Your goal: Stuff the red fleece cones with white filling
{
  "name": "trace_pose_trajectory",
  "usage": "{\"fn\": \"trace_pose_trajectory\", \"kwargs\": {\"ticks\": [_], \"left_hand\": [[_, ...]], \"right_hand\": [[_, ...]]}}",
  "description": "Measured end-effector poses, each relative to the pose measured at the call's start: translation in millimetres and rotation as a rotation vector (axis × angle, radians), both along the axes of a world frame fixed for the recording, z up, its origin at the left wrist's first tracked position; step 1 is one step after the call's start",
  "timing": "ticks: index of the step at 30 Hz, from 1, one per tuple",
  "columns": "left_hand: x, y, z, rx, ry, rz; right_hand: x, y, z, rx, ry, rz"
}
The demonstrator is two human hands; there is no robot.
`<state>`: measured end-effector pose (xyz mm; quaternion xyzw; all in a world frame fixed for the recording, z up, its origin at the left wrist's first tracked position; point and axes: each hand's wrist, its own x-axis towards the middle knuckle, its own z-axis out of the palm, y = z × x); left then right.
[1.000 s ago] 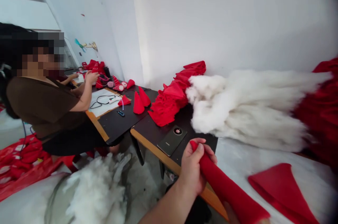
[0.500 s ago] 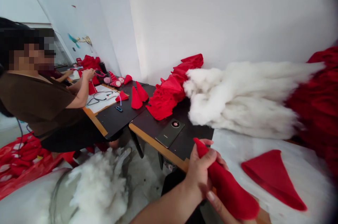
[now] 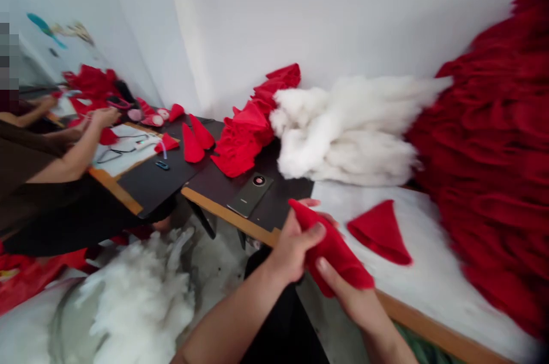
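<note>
A red felt cone point(image 3: 330, 247) is held between both my hands just over the table's front edge. My left hand point(image 3: 294, 247) is wrapped round its pointed end, thumb on top. My right hand point(image 3: 347, 292) grips the wide end from below. Another flat red cone point(image 3: 380, 231) lies on the white sheet point(image 3: 429, 272) just right of my hands. A pile of white stuffing point(image 3: 347, 132) lies behind it.
A black phone point(image 3: 250, 194) lies on the dark table point(image 3: 206, 181). Red cones point(image 3: 246, 135) are heaped at the back and a big red heap point(image 3: 493, 152) fills the right. More stuffing point(image 3: 141, 301) sits low left. A person point(image 3: 43, 175) works at the left table.
The view has swung to the right. My right hand has come up under the cone's wide end, and the cone now sits closer to me and shorter between my hands.
</note>
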<state>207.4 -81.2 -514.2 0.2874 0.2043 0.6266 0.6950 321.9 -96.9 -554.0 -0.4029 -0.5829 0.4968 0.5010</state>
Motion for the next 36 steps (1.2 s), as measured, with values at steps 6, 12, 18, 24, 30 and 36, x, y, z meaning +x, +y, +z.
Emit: {"fn": "trace_pose_trajectory", "kwargs": {"ticks": [6, 12, 18, 24, 30, 36], "left_hand": [[-7, 7, 0.6, 0.061, -0.059, 0.010], [-1, 6, 3.7, -0.037, -0.148, 0.034], [4, -4, 0.6, -0.006, -0.013, 0.011], [0, -1, 0.9, -0.024, -0.028, -0.004], [-1, 4, 2.0, -0.128, -0.180, 0.101], [2, -4, 0.9, -0.094, -0.047, 0.070]], "right_hand": [[-8, -10, 16.6, -0.313, 0.453, 0.053], [-4, -23, 8.8, -0.190, 0.335, 0.071], [3, -15, -1.7, -0.124, 0.130, 0.220], [-2, -10, -0.4, -0.132, 0.168, 0.113], [-10, -23, -2.8, -0.107, 0.096, -0.147], [-1, -21, -10.0, -0.037, 0.028, 0.180]]}}
